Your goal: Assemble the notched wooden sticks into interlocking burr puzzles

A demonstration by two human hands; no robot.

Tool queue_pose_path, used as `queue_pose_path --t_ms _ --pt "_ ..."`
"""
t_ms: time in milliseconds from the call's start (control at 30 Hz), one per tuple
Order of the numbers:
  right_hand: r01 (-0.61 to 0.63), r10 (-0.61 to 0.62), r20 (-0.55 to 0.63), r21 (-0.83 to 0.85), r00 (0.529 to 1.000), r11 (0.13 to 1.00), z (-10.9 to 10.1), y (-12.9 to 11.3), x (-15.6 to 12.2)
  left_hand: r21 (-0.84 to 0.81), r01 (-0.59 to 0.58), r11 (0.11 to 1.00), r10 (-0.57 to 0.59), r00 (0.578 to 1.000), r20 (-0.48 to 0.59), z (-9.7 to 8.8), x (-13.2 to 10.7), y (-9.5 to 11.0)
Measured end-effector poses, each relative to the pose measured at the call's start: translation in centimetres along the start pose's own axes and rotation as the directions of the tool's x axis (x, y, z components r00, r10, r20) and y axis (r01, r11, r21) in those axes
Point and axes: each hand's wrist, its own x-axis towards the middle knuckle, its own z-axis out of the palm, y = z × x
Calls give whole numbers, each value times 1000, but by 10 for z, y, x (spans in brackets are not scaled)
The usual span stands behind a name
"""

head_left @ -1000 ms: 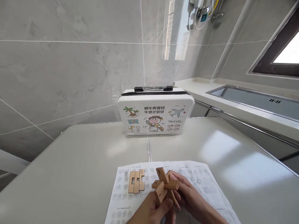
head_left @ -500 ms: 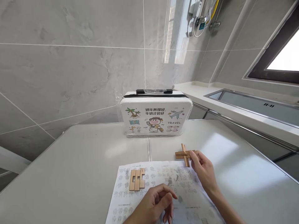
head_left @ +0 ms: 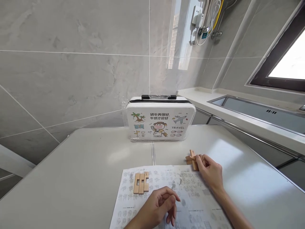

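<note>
Wooden cross-shaped assembly [head_left: 192, 159]: at the sheet's far right corner, pinched by thumb and fingers of the right hand [head_left: 211, 171]; contact with the tabletop [head_left: 83, 165] cannot be told. Left hand [head_left: 158, 206]: loosely curled, empty, over the printed sheet [head_left: 130, 203]. Three notched wooden pieces [head_left: 141, 188] lie side by side on the sheet's left part. White case [head_left: 164, 111] stands behind.

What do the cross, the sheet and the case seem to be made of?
Cross: probably wood, smooth, going by its tan colour and crisp, straight-edged bars.
Sheet: almost certainly paper, thin, white and printed, with a slightly uneven far edge.
Case: perhaps hard plastic, smooth and white, with rounded corners; the clear, crinkled film around it hides its own finish.
</note>
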Motion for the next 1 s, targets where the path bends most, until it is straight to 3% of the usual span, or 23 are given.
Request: queue_pose_path --t_ms 400,567,667,800,900,1000 --pt "49 -41 70 -104 997 993 -2 9 4 55 17 998 -17 1000 -1 2 -4 3" --pt "23 -15 64 -113 998 993 -3 8 4 309 -55 950 61 998 -11 0 -12 11" --pt "11 -3 58 -126 998 992 -4 5 4 569 -118 814 197 977 -80 -6 -17 21" --pt "14 -10 32 -118 999 993 -5 4 4 837 -197 510 444 894 -60 -27 -17 35" --pt "9 -5 32 -108 999 994 -5 3 5 906 -235 352 457 888 53 -48 -16 44" --pt "-9 13 39 -106 999 994 -5 2 5 934 -188 303 394 917 57 -68 -16 50"
